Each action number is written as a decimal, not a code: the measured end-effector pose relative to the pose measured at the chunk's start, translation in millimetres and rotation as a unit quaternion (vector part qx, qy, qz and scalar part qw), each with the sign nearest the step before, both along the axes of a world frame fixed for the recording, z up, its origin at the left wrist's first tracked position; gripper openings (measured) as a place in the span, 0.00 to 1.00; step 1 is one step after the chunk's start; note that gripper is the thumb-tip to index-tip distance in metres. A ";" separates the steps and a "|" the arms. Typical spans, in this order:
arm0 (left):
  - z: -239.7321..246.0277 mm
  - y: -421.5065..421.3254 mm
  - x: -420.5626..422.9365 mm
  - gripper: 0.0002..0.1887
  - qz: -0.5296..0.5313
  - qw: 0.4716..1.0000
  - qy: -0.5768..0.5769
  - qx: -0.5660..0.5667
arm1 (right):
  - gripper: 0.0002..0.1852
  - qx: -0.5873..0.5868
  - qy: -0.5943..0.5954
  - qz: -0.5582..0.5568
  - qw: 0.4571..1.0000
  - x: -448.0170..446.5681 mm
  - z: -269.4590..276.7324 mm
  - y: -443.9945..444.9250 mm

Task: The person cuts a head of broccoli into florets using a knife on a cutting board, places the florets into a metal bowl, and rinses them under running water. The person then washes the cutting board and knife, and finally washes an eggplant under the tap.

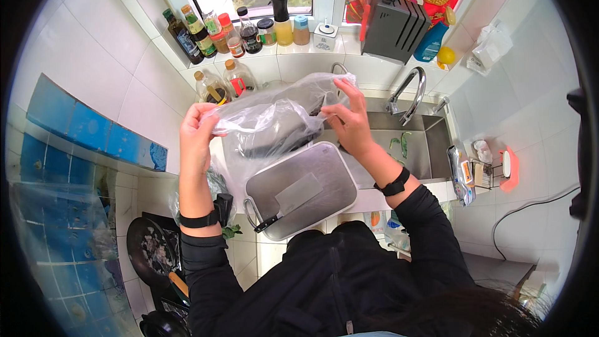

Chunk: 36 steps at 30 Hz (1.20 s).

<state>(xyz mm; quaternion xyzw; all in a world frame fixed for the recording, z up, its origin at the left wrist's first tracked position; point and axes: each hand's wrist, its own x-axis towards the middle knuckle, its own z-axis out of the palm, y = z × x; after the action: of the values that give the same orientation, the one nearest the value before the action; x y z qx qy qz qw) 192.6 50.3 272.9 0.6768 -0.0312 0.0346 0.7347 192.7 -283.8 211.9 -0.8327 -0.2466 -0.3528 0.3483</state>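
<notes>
A clear plastic bag [266, 119] is stretched between my two hands above the counter. My left hand [199, 124] pinches its left edge between thumb and fingers. At the upper right, my right hand [348, 112] holds the bag's other side, fingers partly spread. Through the film a dark object shows, too blurred to name. Below the bag lies a metal-faced cutting board [327, 164] with a loop handle, close to my body. On it rests a cleaver [295, 194], its black handle toward the lower left.
A steel sink [414, 150] with green vegetable scraps and a curved faucet [412, 93] is at right. Bottles and jars [250, 32] line the windowsill beside a knife block [395, 28]. A wok [152, 250] containing food sits on the stove at lower left.
</notes>
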 end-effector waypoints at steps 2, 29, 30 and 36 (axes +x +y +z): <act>12.0 -24.3 -14.7 0.07 -0.056 0.997 -0.049 -0.022 | 0.07 0.074 0.041 0.068 0.994 -11.9 9.8 15.7; -157.4 -122.4 -477.9 0.27 0.157 0.982 0.061 0.090 | 0.07 0.144 0.284 0.655 0.685 -371.1 -17.5 160.4; -160.8 -118.3 -490.9 0.26 0.170 0.979 0.050 0.100 | 0.07 0.132 0.262 0.674 0.679 -385.3 -15.6 171.1; -167.6 -63.8 -566.2 0.25 0.289 0.953 0.057 -0.069 | 0.15 0.003 0.090 0.731 0.676 -483.4 -19.7 254.8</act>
<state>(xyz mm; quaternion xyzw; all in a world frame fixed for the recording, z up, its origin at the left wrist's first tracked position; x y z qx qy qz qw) -373.6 -13.5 105.2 0.6059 0.2101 0.2082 0.7385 -290.7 -29.0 192.1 -0.4133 -0.7432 0.0904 0.5184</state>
